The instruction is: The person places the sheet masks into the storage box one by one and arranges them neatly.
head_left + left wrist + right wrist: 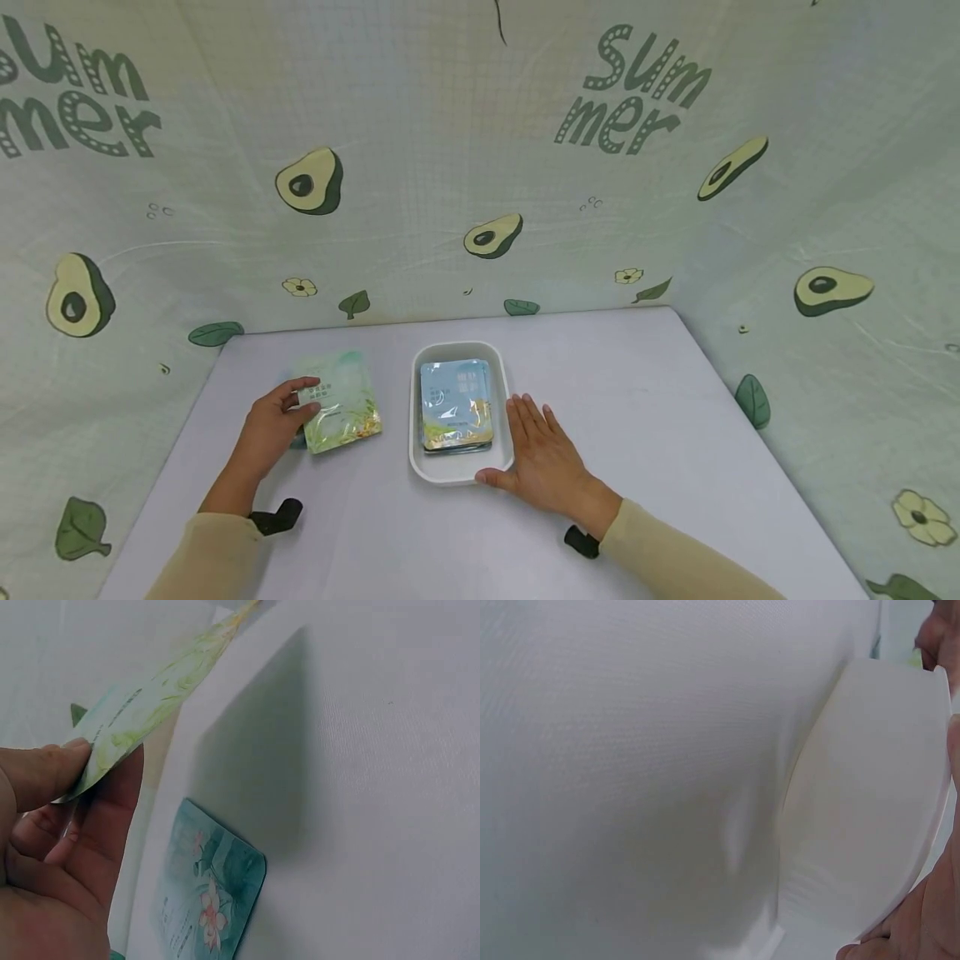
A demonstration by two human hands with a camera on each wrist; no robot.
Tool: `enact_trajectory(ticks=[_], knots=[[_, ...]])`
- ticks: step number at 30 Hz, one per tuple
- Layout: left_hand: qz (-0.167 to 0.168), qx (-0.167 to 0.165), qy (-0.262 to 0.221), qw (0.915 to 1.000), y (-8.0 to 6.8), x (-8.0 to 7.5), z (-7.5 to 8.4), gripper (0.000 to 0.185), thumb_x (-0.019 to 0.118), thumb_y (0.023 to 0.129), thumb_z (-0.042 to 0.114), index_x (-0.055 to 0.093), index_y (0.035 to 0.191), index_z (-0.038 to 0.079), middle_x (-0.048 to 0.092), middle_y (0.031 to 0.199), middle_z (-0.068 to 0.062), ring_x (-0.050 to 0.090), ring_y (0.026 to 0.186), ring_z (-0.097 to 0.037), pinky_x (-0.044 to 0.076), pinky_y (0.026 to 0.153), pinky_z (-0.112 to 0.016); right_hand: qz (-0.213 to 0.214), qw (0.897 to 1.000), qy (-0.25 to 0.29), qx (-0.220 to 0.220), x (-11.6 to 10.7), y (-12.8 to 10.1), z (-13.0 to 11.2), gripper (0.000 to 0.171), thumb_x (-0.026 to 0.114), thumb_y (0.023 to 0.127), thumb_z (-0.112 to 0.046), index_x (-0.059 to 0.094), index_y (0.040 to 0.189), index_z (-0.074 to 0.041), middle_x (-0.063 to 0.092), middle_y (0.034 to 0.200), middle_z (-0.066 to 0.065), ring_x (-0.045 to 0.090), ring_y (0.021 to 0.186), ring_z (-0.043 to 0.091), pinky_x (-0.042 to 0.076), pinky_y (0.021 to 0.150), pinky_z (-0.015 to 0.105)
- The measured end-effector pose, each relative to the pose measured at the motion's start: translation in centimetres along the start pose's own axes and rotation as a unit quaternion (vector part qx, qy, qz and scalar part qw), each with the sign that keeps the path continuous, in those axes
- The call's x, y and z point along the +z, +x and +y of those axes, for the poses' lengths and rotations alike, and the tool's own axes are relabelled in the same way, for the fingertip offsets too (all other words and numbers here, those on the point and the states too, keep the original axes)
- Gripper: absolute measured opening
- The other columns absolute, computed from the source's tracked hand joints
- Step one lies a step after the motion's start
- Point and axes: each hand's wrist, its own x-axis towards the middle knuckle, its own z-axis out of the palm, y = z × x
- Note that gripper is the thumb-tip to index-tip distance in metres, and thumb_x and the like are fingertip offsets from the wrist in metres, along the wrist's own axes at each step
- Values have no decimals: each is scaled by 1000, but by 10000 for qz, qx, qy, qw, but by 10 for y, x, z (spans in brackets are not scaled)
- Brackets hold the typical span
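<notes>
Two bare hands, beige long sleeves, black wrist-mounted camera straps under each forearm

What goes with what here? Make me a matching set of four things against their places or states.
Things:
1. green packet
2. blue packet
3. teal packet
4. white tray

Places or states:
a. flat on the table, under the lifted packet
b. steadied at its right side by the right hand
c. top of the stack in the tray
d. pinched at its edge by the left hand, raised off the table

Pairs: 1-d, 2-c, 3-a, 4-b
</notes>
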Motion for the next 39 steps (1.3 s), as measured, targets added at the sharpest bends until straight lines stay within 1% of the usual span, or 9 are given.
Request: enact_trajectory(ticks=[3,7,9,13,19,23,31,35,39], knots=[[-26,9,-397,9992,0,1,1,53,65,107,25,49,155,11,59,140,-26,64,117,-27,58,80,-22,74,10000,28,-56,0,0,0,122,46,92,-87,26,162,10,31,167,30,28,158,44,27,126,62],[-41,29,-654,9978,1,1,5,54,66,107,21,47,156,11,65,124,-21,65,94,-10,60,77,-26,117,9999,69,-100,0,0,-1,120,46,92,-86,28,161,11,32,166,31,30,157,45,28,125,63],[-67,35,-717,9974,2,1,8,55,66,107,21,46,157,12,66,126,-20,66,94,-8,60,78,-25,89,9999,51,-100,-1,1,-1,121,45,92,-86,27,162,11,32,167,31,29,158,45,28,125,62],[-124,41,-951,9954,5,1,18,55,67,106,20,46,157,13,65,133,-23,69,99,-13,61,81,-25,65,9999,98,-95,-1,1,-2,121,46,92,-86,27,162,11,31,167,31,29,158,46,28,125,63],[-331,147,-1351,9902,10,8,42,56,69,104,15,47,156,12,63,136,-24,70,98,-11,62,80,-26,-104,9999,87,-24,-3,1,-1,122,45,92,-88,23,163,9,27,169,29,24,160,43,24,127,61],[-593,220,-1536,9861,15,27,62,56,70,103,10,50,155,12,66,132,-21,70,96,-11,62,78,-27,-112,9999,81,-8,-3,0,0,122,45,91,-88,23,164,8,27,169,29,23,160,43,24,127,61],[-1108,69,-1566,9814,27,84,91,51,70,101,7,57,150,18,67,129,-18,72,99,-20,63,81,-33,-65,9999,106,11,-3,1,0,123,44,91,-89,24,164,8,27,169,29,23,160,43,25,127,60],[-1196,38,-1409,9828,33,108,98,49,72,100,7,60,146,21,69,125,-15,72,98,-20,63,79,-34,-69,9999,106,35,-3,2,-1,122,46,91,-88,25,163,8,27,169,29,24,160,44,26,127,60],[-1122,26,-1150,9870,36,123,102,47,74,99,8,63,143,20,68,114,-12,68,92,-18,60,75,-31,-5,10000,77,40,-3,2,-2,121,48,91,-87,26,163,8,29,169,29,25,160,43,26,127,61]])
